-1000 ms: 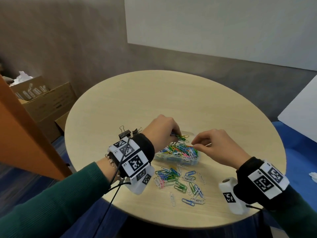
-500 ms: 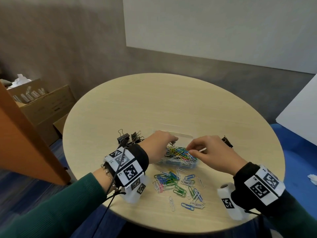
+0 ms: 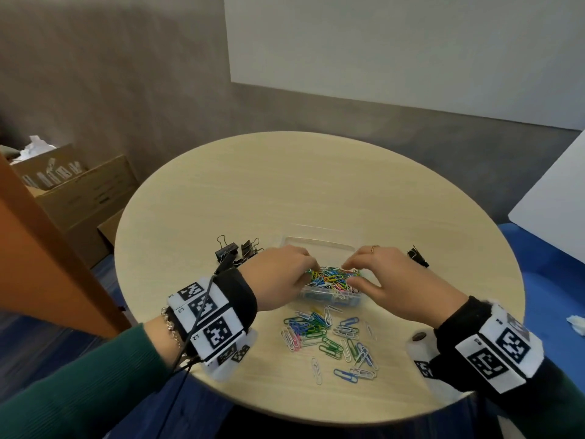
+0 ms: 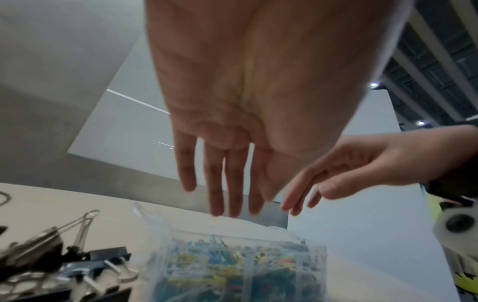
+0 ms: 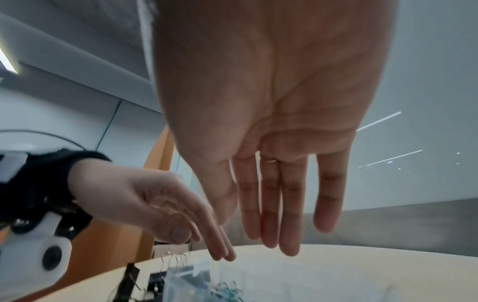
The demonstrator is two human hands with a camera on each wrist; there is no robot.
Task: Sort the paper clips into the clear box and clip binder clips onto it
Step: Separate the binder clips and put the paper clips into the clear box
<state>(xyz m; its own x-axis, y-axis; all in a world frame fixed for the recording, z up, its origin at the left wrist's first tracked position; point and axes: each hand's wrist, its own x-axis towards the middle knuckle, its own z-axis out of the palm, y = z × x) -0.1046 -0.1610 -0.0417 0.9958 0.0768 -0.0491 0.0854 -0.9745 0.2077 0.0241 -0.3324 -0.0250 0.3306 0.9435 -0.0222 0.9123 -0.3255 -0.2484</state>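
Fingers (image 4: 214, 183) of the left hand (image 3: 278, 280) straight and spread, holding nothing; fingers (image 5: 269, 204) of the right hand (image 3: 389, 283) the same, long and loose, empty too. Both hovering over the heaped paper clips (image 3: 332, 277) in the clear box (image 3: 329, 297), which sits mid-table, toward the near edge. Probably patting the heap level, so best to press gently and flat, palms low, keeping strays off the rim. Plenty left to gather: loose paper clips (image 3: 329, 340) scattered on the round table (image 3: 285, 191), just in front of the box. Clear lid (image 3: 319, 243) lying just behind the box. Binder clips (image 3: 235, 250) bunched just beside the left hand, one lone binder clip (image 3: 418, 256) beyond the right. Nothing blocking the box itself; only the overfull heap likely to fight the lid. Cardboard boxes (image 3: 72, 191) off to the left on the floor.
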